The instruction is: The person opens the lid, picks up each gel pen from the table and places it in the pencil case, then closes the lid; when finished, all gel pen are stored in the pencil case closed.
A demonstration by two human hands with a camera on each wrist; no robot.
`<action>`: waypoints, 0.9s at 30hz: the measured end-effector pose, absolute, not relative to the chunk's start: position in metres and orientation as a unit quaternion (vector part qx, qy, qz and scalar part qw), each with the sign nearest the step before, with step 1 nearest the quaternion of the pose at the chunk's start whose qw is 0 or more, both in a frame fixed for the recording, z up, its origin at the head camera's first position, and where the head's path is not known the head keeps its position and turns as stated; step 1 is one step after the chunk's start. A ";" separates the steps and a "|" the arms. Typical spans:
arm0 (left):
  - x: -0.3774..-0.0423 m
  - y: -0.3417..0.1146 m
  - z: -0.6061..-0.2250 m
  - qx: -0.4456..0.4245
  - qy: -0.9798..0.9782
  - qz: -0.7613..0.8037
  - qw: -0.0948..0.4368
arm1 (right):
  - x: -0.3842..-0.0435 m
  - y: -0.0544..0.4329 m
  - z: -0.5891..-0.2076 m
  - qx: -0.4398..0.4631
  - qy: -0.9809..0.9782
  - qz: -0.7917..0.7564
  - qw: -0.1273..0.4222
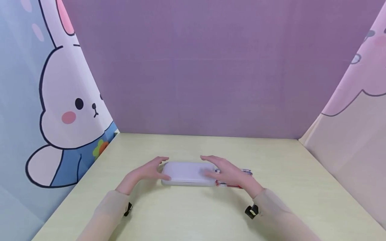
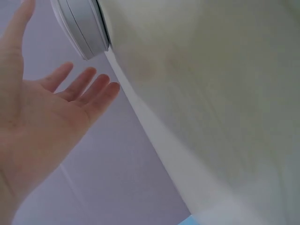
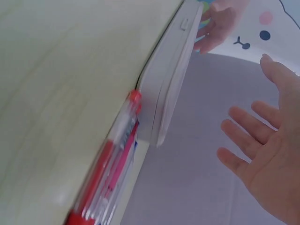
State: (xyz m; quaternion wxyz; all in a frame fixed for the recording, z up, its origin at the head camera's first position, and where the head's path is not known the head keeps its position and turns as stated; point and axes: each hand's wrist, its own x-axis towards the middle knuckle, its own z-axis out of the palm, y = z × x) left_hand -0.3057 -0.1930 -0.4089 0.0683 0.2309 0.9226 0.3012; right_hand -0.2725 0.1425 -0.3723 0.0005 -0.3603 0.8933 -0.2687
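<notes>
A white flat case [image 1: 188, 172] with rounded corners lies on the table, and a lid seam runs along its side in the right wrist view. My left hand [image 1: 150, 169] is at its left end, fingers spread and thumb over the near corner. Above the case's right part is my right hand [image 1: 227, 172], its fingers apart and holding nothing. Several clear-barrelled pens [image 1: 248, 172] lie against the right end of the case, partly hidden under that hand. One pen [image 3: 101, 173] shows red ends. In the left wrist view a gap separates the left fingers [image 2: 101, 89] from the case.
The pale wooden table [image 1: 193, 214] ends at a purple curtain [image 1: 193, 67] behind. A rabbit-print cloth [image 1: 69, 100] hangs on the left and a pink and cream cloth [image 1: 356, 140] on the right. Small black devices [image 1: 251, 211] sit at both wrists.
</notes>
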 end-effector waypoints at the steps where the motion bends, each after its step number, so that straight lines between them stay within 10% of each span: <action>1: -0.305 -0.193 -0.409 0.229 0.923 0.302 0.070 | -0.272 0.140 -0.373 -0.358 0.892 -0.274 0.012; 27: -0.304 -0.193 -0.414 0.228 0.909 0.331 0.111 | -0.284 0.105 -0.400 -0.433 0.886 -0.164 0.015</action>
